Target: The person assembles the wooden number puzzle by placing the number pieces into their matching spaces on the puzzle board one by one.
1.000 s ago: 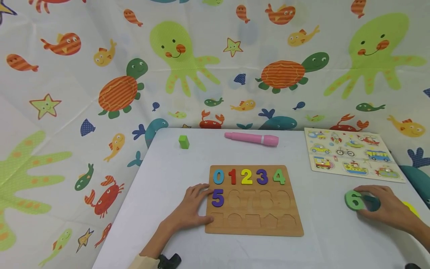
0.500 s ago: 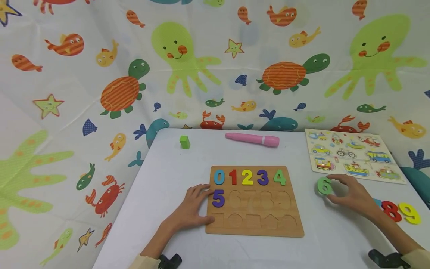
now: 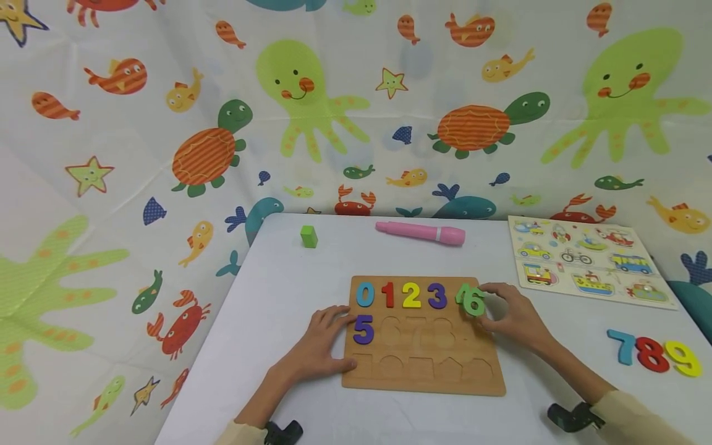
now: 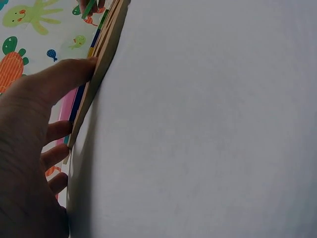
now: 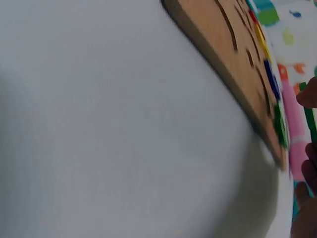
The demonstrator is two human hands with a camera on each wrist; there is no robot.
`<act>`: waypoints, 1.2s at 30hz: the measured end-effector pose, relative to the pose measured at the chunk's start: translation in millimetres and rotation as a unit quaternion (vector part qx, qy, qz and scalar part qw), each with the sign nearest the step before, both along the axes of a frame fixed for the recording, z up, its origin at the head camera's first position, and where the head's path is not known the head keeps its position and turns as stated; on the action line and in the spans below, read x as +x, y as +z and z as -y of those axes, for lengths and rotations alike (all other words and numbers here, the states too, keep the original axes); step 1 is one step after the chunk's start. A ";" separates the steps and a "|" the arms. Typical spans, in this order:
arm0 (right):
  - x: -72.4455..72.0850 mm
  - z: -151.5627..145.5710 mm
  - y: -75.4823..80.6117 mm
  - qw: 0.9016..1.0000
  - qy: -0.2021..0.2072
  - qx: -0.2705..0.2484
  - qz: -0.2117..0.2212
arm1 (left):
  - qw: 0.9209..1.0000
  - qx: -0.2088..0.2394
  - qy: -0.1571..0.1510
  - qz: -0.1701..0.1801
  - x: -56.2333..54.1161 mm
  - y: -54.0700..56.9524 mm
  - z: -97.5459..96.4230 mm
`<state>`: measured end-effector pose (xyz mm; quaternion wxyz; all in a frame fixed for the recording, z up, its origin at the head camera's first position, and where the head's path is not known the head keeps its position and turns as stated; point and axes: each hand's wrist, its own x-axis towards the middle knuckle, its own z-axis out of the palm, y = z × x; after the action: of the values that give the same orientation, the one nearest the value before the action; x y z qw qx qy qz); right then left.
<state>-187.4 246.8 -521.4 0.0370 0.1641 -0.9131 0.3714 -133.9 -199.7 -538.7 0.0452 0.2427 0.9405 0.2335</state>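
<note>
A wooden number puzzle board (image 3: 417, 371) lies on the table; a blue 0, red 1, yellow 2, purple 3 and green 4 fill its top row. Below the 0 sits a purple number 5 (image 3: 364, 329). My left hand (image 3: 314, 347) rests along the board's left edge, its spread fingertips and thumb touching the rim, as the left wrist view (image 4: 29, 119) also shows. At the board's upper right, my right hand (image 3: 517, 316) pinches a green number 6 (image 3: 474, 303) between thumb and fingers. The 6 is above the board and partly covers the green number 4 (image 3: 460, 293).
A blue number 7 (image 3: 624, 347), red number 8 (image 3: 652, 355) and yellow number 9 (image 3: 684, 360) lie at the right. Behind are a vehicle picture board (image 3: 595, 262), a pink marker-shaped stick (image 3: 419, 232) and a small green block (image 3: 308, 236). A sea-animal cloth hangs at the back.
My right hand has carried the green 6 leftward from the right of the table to the board, uncovering the 7, 8 and 9. My left hand has stayed at the board's edge.
</note>
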 end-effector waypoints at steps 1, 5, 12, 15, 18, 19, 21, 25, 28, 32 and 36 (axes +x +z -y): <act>0.1 7.0 -0.6 1.000 0.005 -0.005 -0.003 | 1.000 0.000 0.001 0.001 0.2 0.0 0.2; 1.7 34.1 -3.6 0.999 0.030 -0.031 -0.016 | 1.000 0.004 0.003 0.003 0.9 0.8 0.7; 6.1 73.9 -12.3 0.994 0.080 -0.054 -0.045 | 1.000 0.009 0.005 0.000 2.4 0.8 1.6; 9.3 88.8 -14.6 0.994 0.085 -0.052 -0.050 | 1.000 0.008 0.002 -0.003 2.7 -0.1 1.9; 12.9 101.7 -15.7 0.994 0.087 -0.042 -0.050 | 1.000 0.006 0.001 -0.005 2.8 -0.8 2.0; 14.0 105.4 -15.7 0.994 0.090 -0.040 -0.049 | 1.000 0.005 0.001 -0.004 2.6 -1.0 1.9; 15.7 111.6 -16.1 0.993 0.095 -0.034 -0.055 | 1.000 0.007 0.001 -0.002 2.2 -1.6 1.6; 17.5 120.3 -17.0 0.990 0.115 -0.037 -0.069 | 1.000 0.008 -0.001 0.000 1.3 -2.3 0.3; 18.0 124.8 -19.6 0.988 0.127 -0.041 -0.072 | 1.000 0.010 -0.005 -0.001 1.0 -1.8 -1.0; 17.8 130.3 -22.8 0.989 0.128 -0.037 -0.069 | 1.000 0.009 -0.003 -0.001 1.0 -1.3 -1.6; 17.6 135.5 -23.9 0.989 0.127 -0.034 -0.064 | 1.000 0.007 0.000 -0.002 1.1 -0.7 -0.8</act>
<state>-169.8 111.3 -545.4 0.0532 0.3011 -0.8672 0.3931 -132.8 -198.9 -539.4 0.0412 0.2432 0.9391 0.2395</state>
